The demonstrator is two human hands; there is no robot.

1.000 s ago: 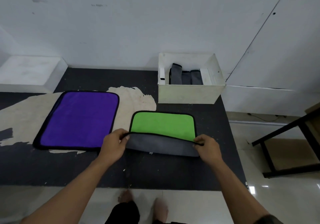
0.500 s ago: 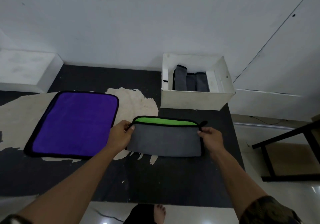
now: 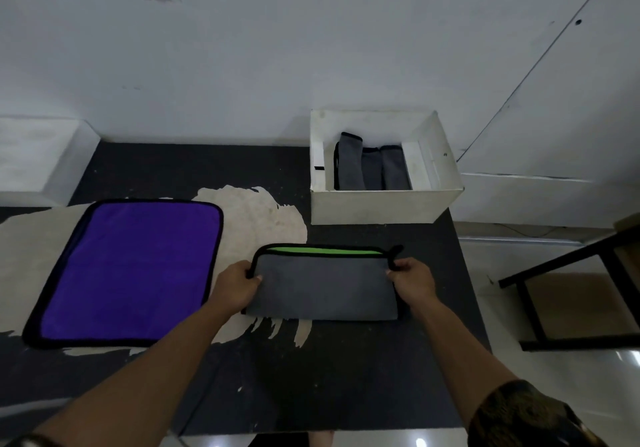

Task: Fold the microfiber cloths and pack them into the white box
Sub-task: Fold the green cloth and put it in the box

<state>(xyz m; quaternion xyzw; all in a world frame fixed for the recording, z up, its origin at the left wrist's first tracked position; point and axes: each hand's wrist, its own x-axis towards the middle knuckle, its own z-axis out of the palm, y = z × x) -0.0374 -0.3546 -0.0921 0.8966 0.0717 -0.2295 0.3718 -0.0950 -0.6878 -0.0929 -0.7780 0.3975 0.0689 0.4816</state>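
The white box (image 3: 377, 206) half hides packed cloths (image 3: 372, 169)

right sleeve (image 3: 526, 415): dark, mottled olive-brown pattern | left forearm (image 3: 138, 377): bare | right forearm (image 3: 460, 349): bare

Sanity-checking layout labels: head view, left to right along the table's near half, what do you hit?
purple cloth → left hand → half-folded green cloth → right hand → black frame off the table. Left out: white box, it overlaps that cloth's span.
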